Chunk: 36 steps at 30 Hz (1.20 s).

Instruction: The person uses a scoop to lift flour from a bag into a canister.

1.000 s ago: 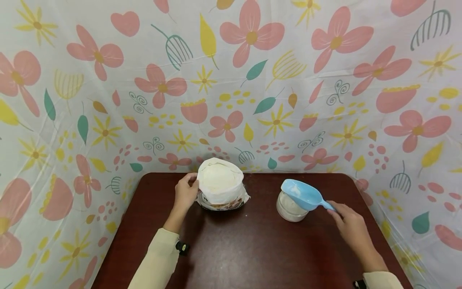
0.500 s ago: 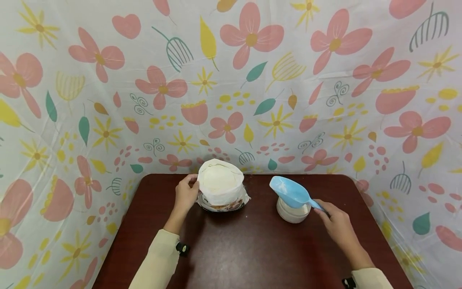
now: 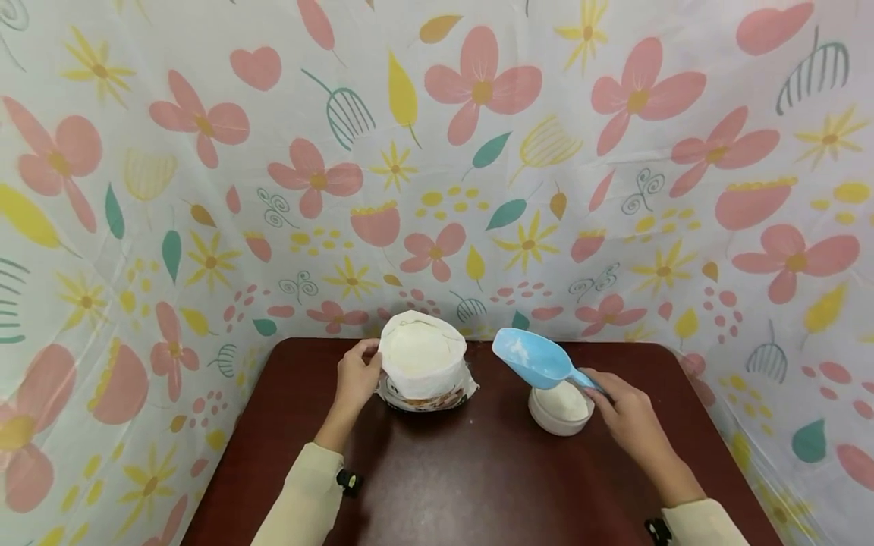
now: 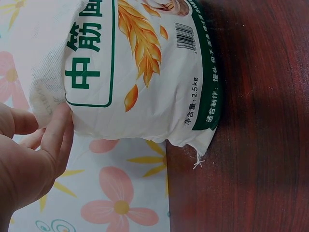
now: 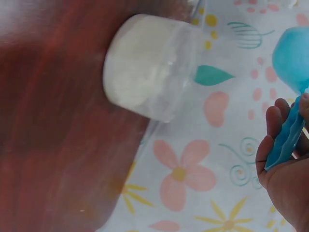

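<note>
At the table's back left stands an open white bag [image 3: 421, 356] filled with pale powder, its rim folded outward. My left hand [image 3: 356, 379] pinches the bag's left edge; in the left wrist view, the thumb and fingers of that hand [image 4: 36, 154] meet at the folded rim of the printed bag [image 4: 140, 72]. My right hand [image 3: 635, 413] grips the handle of a blue scoop [image 3: 532, 358], tilted above and left of a clear round container [image 3: 561, 409] of white powder. White residue shows inside the scoop. The right wrist view shows fingers [image 5: 275, 125] curled round the handle, beside the container [image 5: 145, 67].
The dark red-brown table [image 3: 471, 470] meets a patterned cloth [image 3: 437, 167] at its back and sides. A small white speck lies on the table between bag and container.
My right hand has moved the scoop left, off the container's top, uncovering more of the powder inside. My left hand keeps its hold on the bag. The head view has shifted slightly.
</note>
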Each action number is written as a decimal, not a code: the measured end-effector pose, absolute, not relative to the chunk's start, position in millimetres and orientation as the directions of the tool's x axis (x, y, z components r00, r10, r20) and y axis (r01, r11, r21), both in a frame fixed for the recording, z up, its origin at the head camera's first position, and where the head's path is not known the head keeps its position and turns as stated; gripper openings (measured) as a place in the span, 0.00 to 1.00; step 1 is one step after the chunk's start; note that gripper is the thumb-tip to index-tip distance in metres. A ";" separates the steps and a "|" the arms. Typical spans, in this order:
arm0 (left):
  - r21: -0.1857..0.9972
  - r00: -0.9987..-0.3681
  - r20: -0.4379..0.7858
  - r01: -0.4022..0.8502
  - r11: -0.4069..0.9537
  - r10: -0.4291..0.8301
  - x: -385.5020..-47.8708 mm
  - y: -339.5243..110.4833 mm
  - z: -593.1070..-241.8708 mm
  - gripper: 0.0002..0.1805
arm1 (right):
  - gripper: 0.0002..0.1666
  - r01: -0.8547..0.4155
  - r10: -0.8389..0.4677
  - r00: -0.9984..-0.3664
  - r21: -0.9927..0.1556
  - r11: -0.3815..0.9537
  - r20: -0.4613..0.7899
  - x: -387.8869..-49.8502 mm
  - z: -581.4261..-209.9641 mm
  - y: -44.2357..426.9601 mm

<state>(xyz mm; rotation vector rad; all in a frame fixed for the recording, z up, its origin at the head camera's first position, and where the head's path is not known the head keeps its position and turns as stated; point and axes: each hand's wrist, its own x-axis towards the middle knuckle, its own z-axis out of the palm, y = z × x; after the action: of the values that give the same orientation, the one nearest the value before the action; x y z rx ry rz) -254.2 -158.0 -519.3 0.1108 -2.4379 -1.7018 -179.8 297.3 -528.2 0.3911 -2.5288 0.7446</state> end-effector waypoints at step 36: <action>0.931 -0.979 0.129 0.065 0.359 -0.158 -255.2 -158.7 -521.6 0.14 | 0.24 -0.719 -0.560 -0.615 -0.103 0.688 0.556 -260.5 -416.5 253.7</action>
<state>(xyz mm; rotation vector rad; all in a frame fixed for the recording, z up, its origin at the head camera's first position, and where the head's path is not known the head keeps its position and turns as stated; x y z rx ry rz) -255.2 -158.7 -521.6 0.0835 -2.4212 -1.6731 -260.5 253.7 -416.5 0.9848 -2.4089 0.4354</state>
